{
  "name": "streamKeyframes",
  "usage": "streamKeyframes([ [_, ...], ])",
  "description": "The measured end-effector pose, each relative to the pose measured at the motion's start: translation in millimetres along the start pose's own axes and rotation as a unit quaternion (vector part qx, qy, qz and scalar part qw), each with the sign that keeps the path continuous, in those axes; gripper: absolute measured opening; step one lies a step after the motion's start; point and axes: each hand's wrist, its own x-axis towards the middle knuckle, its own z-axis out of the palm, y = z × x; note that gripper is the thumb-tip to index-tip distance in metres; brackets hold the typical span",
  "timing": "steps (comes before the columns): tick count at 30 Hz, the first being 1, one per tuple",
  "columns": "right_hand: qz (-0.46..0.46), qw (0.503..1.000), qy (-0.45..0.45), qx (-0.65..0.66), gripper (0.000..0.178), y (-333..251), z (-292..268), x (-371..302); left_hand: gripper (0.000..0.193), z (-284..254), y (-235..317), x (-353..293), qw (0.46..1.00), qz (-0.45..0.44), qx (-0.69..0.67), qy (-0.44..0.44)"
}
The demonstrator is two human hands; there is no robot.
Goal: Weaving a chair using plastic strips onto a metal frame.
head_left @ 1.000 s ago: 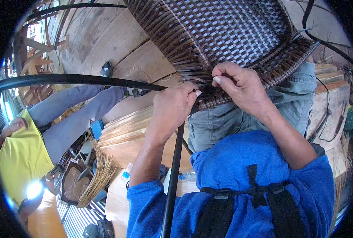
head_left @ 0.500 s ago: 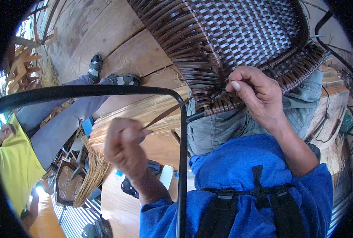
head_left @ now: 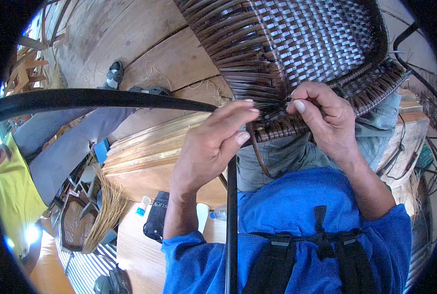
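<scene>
A dark brown woven chair piece [head_left: 321,41] leans across my lap, its seat in a tight checkered weave and its side in rows of long strands. My left hand [head_left: 208,144] is open beside its near-left corner, fingers stretched toward the strands and thumb apart. A loose brown weaving strip [head_left: 261,156] hangs in a curve from that corner, next to my left thumb. My right hand [head_left: 329,117] is closed in a pinch at the wrapped edge; what lies between its fingertips is too small to make out.
A black curved tube [head_left: 105,99] crosses the left side and drops past my left arm. Stacked boards [head_left: 145,149], a bundle of dry fibres [head_left: 105,208] and a black cap [head_left: 154,220] lie at left. Another person in a yellow shirt [head_left: 17,176] is at far left.
My left hand has moved up and right to the chair corner and opened. The strip it pulled taut now hangs slack. My right hand stays pinched at the edge.
</scene>
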Motion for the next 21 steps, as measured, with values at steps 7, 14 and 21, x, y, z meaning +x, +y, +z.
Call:
streamKeyframes([
  [7, -0.009, 1.000, 0.002, 0.002, 0.009, -1.5, -1.1, 0.3, 0.029, -15.3, -6.0, 18.8, 0.974, 0.003, 0.035, -0.224],
  [14, -0.153, 0.972, -0.045, -0.173, 0.013, 1.8, 2.4, -0.2, 0.018, 2.0, -2.5, 13.3, 0.994, -0.061, -0.083, -0.026],
  [21, -0.216, 0.885, -0.197, -0.361, 0.033, -6.2, 6.4, -2.7, 0.034, -11.8, -4.5, 0.6, 0.924, -0.157, -0.348, -0.025],
])
